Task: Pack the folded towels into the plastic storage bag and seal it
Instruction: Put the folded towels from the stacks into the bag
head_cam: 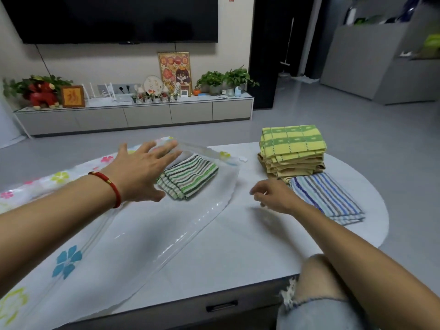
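A clear plastic storage bag [147,236] with flower prints lies flat across the white table [250,246]. A folded green-striped towel [190,176] rests at the bag's far end; whether it lies inside or on top I cannot tell. My left hand [142,172] hovers spread just left of that towel, fingertips near the bag's raised far edge, holding nothing. My right hand [273,196] hangs over the table, fingers loosely curled, empty, next to a folded blue-striped towel [326,196]. Behind it stands a stack of folded towels [292,151], yellow-green check on top.
The table's rounded right edge [381,222] drops to grey floor. A drawer handle [221,306] shows in the table's front. My knee in ripped jeans [316,282] presses against the front edge. A TV cabinet [133,115] with plants and ornaments stands far behind.
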